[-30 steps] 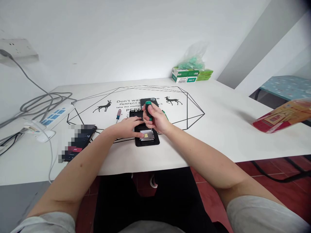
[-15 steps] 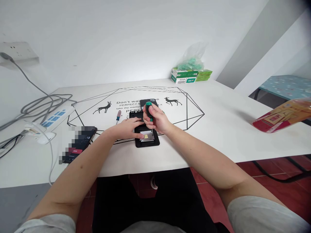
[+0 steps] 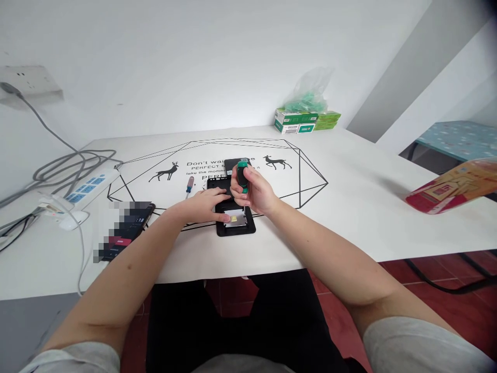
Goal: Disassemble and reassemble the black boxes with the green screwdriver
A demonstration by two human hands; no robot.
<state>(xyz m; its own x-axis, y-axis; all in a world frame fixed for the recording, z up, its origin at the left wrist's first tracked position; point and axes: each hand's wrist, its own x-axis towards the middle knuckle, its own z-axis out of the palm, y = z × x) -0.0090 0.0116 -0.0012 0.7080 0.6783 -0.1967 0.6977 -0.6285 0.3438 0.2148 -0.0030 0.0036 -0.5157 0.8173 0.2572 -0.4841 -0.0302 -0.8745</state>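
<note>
A black opened phone (image 3: 235,228) lies on the white table (image 3: 349,207), with a silver plate and a small gold part showing inside. My left hand (image 3: 204,204) rests flat on its left side, fingers stretched over it. My right hand (image 3: 254,191) is wrapped round a green-handled screwdriver (image 3: 242,175), held upright over the phone. A second black phone back (image 3: 233,163) lies just behind it.
A red-handled screwdriver (image 3: 189,184) lies left of the phone. A dark phone with a lit screen (image 3: 128,228) sits further left, near a power strip (image 3: 87,186) and cables. Green boxes (image 3: 305,122) stand at the back. A red packet (image 3: 454,186) is at the right edge.
My right hand has lifted the green screwdriver slightly and shifted it a little to the right. My left hand has stayed on the phone.
</note>
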